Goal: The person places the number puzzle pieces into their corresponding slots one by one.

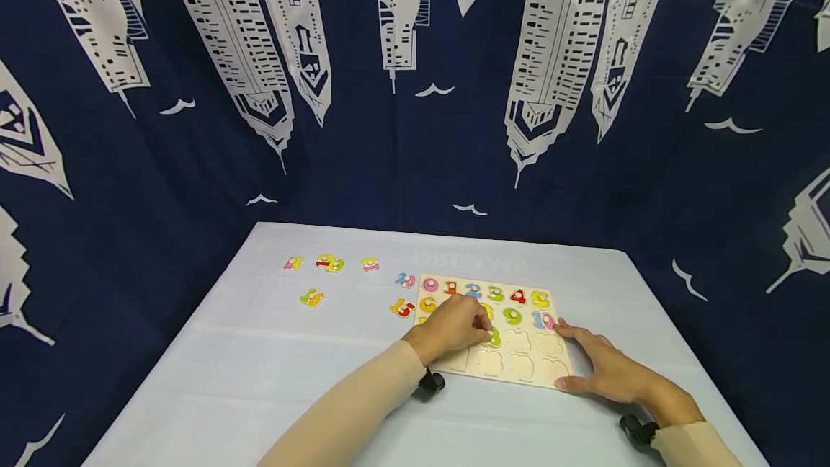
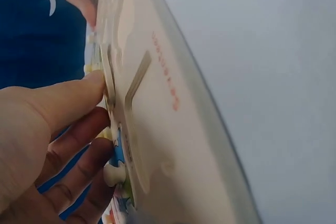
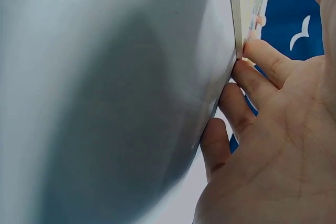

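Observation:
A wooden number puzzle board (image 1: 467, 375) lies on the table, its upper rows filled with coloured numbers. Over its middle, my left hand (image 1: 457, 323) pinches a number piece with a green 3 (image 1: 496, 337) between thumb and fingers. The fingers hide the rest of that piece; in the left wrist view my thumb (image 2: 79, 95) is at its knob, close over the board's recesses. My right hand (image 1: 609, 366) is spread along the board's right side, forefinger near the pink-and-blue 10 (image 1: 543, 320) and thumb by the lower right corner. Its fingertips (image 3: 254, 48) touch the board's edge.
Left of the board lie loose number pieces, among them a red-and-orange 15 (image 1: 402, 308), a blue-and-pink 20 (image 1: 405, 279) and a yellow-edged piece (image 1: 313, 298). Several more sit farther back. A dark blue cloth (image 1: 389, 164) with white buildings hangs behind the white table (image 1: 259, 380).

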Motion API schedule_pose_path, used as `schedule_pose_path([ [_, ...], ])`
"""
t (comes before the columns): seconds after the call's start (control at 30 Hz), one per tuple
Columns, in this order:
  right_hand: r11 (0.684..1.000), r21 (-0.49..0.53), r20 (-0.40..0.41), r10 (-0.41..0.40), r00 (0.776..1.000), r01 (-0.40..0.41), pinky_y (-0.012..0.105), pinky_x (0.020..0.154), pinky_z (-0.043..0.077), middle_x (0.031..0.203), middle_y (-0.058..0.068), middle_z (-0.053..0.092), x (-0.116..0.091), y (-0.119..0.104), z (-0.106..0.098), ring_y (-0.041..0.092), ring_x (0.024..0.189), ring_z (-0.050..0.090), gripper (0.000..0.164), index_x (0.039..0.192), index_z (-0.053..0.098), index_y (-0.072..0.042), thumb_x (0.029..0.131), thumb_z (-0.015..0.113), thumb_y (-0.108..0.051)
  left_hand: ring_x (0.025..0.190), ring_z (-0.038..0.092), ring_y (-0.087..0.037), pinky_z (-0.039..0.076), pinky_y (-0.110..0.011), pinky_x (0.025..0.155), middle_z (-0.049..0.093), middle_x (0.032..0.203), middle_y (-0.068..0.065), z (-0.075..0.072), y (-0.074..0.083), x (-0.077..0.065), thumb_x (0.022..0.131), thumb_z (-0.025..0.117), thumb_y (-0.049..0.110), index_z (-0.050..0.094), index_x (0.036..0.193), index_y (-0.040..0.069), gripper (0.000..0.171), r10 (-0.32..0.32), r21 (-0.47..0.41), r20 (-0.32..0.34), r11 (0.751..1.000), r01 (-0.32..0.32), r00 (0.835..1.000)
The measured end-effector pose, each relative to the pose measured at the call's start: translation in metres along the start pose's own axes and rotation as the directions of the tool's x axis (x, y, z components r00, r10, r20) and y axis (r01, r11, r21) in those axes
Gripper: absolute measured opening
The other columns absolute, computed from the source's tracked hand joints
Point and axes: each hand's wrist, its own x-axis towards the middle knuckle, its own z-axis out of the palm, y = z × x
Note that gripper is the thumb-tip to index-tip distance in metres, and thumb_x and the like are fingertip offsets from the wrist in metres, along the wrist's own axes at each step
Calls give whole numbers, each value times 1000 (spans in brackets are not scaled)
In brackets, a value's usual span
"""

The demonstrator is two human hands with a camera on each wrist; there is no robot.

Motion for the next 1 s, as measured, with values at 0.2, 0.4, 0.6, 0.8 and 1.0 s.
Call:
schedule_pose_path([
  [0.2,1000,4,0,7,1000,-7,87,121,42,189,28,33,-1,1,-1,58,158,45,112,176,44,-8,89,100,-52,88,61,1,53,-15,81,81,93,11,1,0,3,102,94,22,89,98,21,7,52,41,-9,998,-52,999],
  [0.4,1000,18,6,10,1000,-10,87,123,40,189,28,32,0,1,1,59,159,43,112,175,44,-7,89,100,-50,87,58,1,51,-15,77,78,94,11,3,-1,3,102,95,23,88,95,22,10,45,78,-14,996,-44,999],
  [0.6,1000,13,8,18,1000,-19,89,124,38,189,29,30,0,0,1,61,160,41,114,177,42,-6,89,100,-49,89,61,1,53,-15,79,80,98,9,1,-3,1,102,94,22,88,97,21,8,52,63,-20,997,-51,998],
  [0.8,1000,16,3,17,1000,-17,88,123,39,189,28,32,0,0,2,59,160,43,114,177,42,-7,88,100,-50,92,68,0,57,-13,84,83,100,7,-3,-7,-1,102,93,14,89,102,17,4,67,-69,-34,995,-70,997],
  [1.0,1000,19,3,19,1000,-19,89,122,39,189,28,32,-1,0,1,59,159,43,113,176,43,-8,88,101,-49,93,67,1,56,-12,86,79,105,7,-2,-13,-2,102,94,17,90,105,18,5,91,-86,-53,992,-96,994],
])
